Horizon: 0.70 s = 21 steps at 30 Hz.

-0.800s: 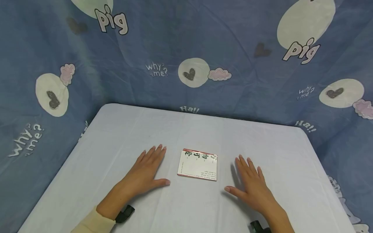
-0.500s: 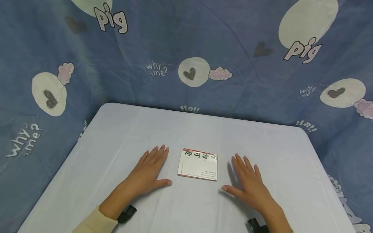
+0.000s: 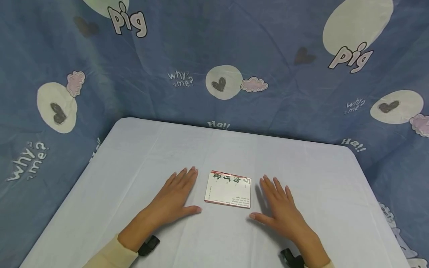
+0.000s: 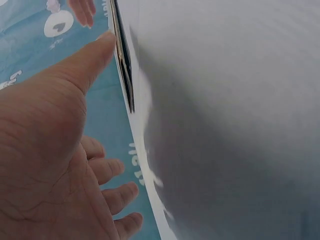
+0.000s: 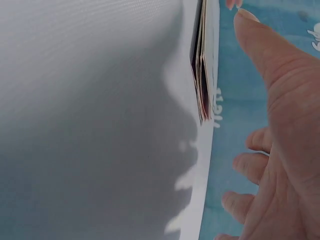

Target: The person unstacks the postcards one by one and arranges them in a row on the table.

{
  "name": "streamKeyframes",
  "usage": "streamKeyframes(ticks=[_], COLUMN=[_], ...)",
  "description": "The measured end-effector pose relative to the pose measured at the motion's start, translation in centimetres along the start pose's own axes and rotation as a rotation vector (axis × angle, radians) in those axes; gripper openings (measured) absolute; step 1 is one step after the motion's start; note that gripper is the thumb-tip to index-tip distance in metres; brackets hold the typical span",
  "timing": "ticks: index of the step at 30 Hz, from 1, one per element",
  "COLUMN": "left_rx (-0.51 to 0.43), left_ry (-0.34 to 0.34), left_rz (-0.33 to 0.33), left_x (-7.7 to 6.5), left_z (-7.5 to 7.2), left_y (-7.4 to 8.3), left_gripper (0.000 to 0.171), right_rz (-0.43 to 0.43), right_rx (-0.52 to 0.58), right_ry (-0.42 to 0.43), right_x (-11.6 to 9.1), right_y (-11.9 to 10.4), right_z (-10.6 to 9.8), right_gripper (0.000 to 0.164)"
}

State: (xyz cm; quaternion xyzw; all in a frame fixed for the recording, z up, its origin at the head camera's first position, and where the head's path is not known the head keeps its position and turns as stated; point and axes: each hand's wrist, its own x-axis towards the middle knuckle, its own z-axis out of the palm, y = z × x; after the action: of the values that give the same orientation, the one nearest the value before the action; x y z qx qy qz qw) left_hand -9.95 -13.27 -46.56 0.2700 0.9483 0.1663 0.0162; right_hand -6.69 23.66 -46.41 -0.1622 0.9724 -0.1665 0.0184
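Note:
A white rectangular stack of thin printed cards [image 3: 227, 190] lies flat on the table, with dark green characters and a red edge. My left hand [image 3: 175, 197] is just left of it, palm down, fingers straight and thumb spread towards it. To its right my right hand [image 3: 282, 214] hovers over its own shadow, fingers extended and thumb pointing inward. Neither hand touches the cards. Edge-on in the left wrist view, the cards [image 4: 124, 62] show several thin layers near the left thumb [image 4: 95, 57]. The right wrist view shows the layered cards [image 5: 201, 65] beside the right thumb [image 5: 265, 45].
The table [image 3: 187, 145] has a white cover and rounded far corners. Behind and around it hangs a blue printed cloth [image 3: 151, 100]. Black wrist straps [image 3: 149, 245] show under both forearms, and the sleeves [image 3: 112, 255] are pale yellow.
Both hands have moved inward: the left hand slightly right, the right hand slightly left, each closer to the cards. The cards have stayed in place.

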Motion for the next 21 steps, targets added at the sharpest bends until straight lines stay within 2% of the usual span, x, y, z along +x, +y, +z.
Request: streamKeyframes(ticks=[9,16,21], left_rx=[0.013,0.015,0.03], left_ry=[-0.036,-0.076,-0.082], left_rz=[-0.006,-0.005,0.011], left_x=[0.3,0.5,0.9], left_z=[0.4,0.1,-0.1], left_y=[0.4,0.8,1.1], left_gripper=[0.115,0.117,0.117], right_rz=[-0.011,-0.045,-0.076], right_rx=[0.005,-0.014,-0.011], right_ry=[-0.022,-0.013,-0.006], right_x=[0.7,1.1,1.4], right_y=[-0.5,-0.7,-0.9], right_z=[0.2,0.4,0.3], right_gripper=[0.115,0.116,0.115])
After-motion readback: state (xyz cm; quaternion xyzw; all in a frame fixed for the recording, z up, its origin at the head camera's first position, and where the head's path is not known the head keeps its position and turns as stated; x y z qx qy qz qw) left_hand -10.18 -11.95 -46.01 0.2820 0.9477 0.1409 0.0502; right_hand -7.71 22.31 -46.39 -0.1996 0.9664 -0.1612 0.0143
